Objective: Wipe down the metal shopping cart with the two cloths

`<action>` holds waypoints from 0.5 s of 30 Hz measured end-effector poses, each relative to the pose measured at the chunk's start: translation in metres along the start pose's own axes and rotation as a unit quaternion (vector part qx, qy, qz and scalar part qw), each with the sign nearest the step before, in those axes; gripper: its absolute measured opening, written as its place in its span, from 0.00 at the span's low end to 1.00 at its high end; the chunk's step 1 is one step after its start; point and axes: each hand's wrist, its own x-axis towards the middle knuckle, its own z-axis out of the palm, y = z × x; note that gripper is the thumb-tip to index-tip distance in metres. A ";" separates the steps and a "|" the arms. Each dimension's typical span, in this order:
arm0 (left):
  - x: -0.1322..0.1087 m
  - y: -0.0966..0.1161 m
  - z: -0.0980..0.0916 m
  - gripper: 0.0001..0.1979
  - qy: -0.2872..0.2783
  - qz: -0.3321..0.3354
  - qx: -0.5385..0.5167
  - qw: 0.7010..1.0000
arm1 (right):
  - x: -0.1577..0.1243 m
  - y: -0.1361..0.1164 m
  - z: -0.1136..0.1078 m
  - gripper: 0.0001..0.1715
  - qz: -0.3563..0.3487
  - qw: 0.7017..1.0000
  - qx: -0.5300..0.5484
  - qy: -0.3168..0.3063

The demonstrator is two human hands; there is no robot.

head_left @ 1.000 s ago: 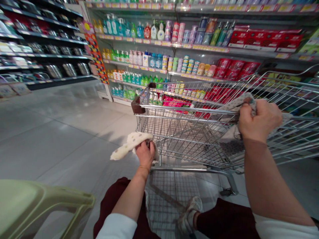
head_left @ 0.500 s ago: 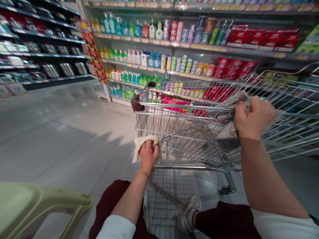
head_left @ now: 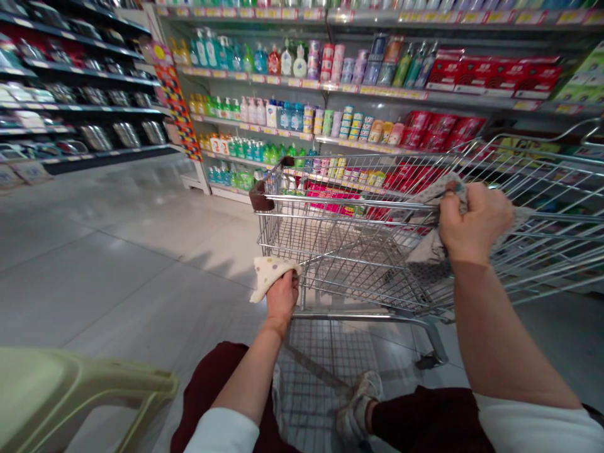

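A metal shopping cart (head_left: 340, 264) stands side-on in front of me. My left hand (head_left: 282, 296) is closed on a cream spotted cloth (head_left: 270, 272) at the cart's lower left corner, against the wire side. My right hand (head_left: 476, 221) grips the cart's upper side rail, with a grey patterned cloth (head_left: 430, 246) bunched under the palm and hanging over the wires. Part of each cloth is hidden by the hand on it. A brown plastic corner piece (head_left: 261, 196) caps the cart's left end.
Shelves of bottles, cans and red boxes (head_left: 493, 74) stand behind the cart. Metal pots (head_left: 126, 134) fill the dark shelves at left. A pale green plastic stool (head_left: 85, 377) is at lower left. A wheel (head_left: 427, 361) shows under the cart; my shoe (head_left: 361, 406) is beside it.
The cloth in my left hand has turned over, showing more of its spots, and that hand's wrist has rotated. My right hand has shifted slightly left along the rail.
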 end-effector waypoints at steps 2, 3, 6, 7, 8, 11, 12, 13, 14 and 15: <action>-0.002 -0.001 -0.002 0.13 -0.006 0.006 -0.006 1.000 | 0.000 0.000 -0.001 0.14 0.002 1.000 0.001 0.000; -0.002 0.001 -0.002 0.12 -0.004 0.008 -0.011 1.000 | 0.001 0.000 -0.001 0.14 0.003 1.000 0.001 0.000; 0.000 0.013 -0.003 0.14 0.037 0.037 -0.037 0.998 | 0.001 0.001 -0.002 0.15 0.007 1.000 0.001 -0.001; 0.002 0.018 -0.003 0.15 0.051 0.050 -0.048 0.996 | 0.002 0.001 -0.002 0.15 0.008 1.000 0.002 -0.002; 0.004 0.023 -0.002 0.16 0.058 0.059 -0.057 0.995 | 0.002 0.002 -0.002 0.15 0.009 1.000 0.002 -0.003; 0.008 0.033 0.004 0.15 0.040 0.043 -0.058 0.997 | 0.002 0.002 -0.002 0.14 0.009 1.000 0.003 -0.004; 0.009 0.034 0.006 0.15 0.032 0.033 -0.051 0.998 | 0.002 0.002 -0.002 0.14 0.010 1.000 0.002 -0.003; 0.008 0.034 0.008 0.15 0.023 0.027 -0.042 0.998 | 0.001 0.001 -0.002 0.14 0.010 1.000 0.002 -0.003; 0.008 0.032 0.009 0.16 0.011 0.025 -0.035 0.999 | 0.001 0.001 -0.001 0.14 0.010 1.000 0.002 -0.003; 0.007 0.029 0.010 0.16 -0.002 0.026 -0.028 0.999 | 0.001 0.000 -0.001 0.14 0.010 1.000 0.003 -0.003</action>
